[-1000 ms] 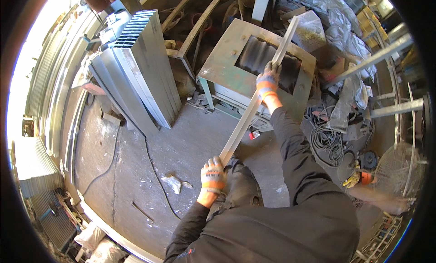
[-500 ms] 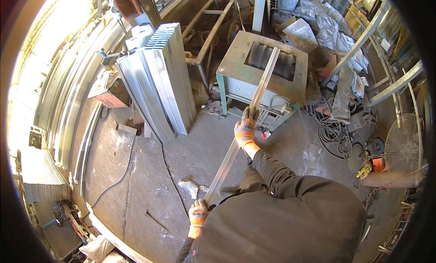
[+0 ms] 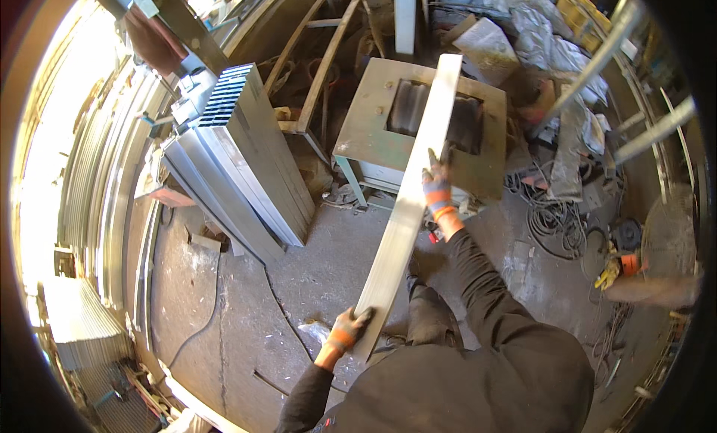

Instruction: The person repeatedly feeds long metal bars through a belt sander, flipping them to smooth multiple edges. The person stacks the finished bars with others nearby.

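Note:
A long, pale metal profile [image 3: 407,216] slants up and away in front of me, its broad face turned up. My left hand [image 3: 348,330], in a grey and orange work glove, grips the left edge of the near end. Farther along, my right hand [image 3: 438,188], gloved alike, is closed on the right edge. The far end lies over a metal-topped machine stand [image 3: 357,131] and crosses its rectangular opening. Dark, rounded, roller-like surfaces [image 3: 409,108] show inside that opening. Whether the profile touches the top cannot be told.
A stack of long metal profiles [image 3: 258,153] leans left of the machine. A black cable [image 3: 275,298] crosses the concrete floor. Coiled hoses [image 3: 556,227] and a fan [image 3: 668,227] are at right; corrugated sheets [image 3: 78,306] lie far left.
The profile has turned from its narrow side to its broad face. Both hands have shifted right, still gripping it, and the view has swung slightly.

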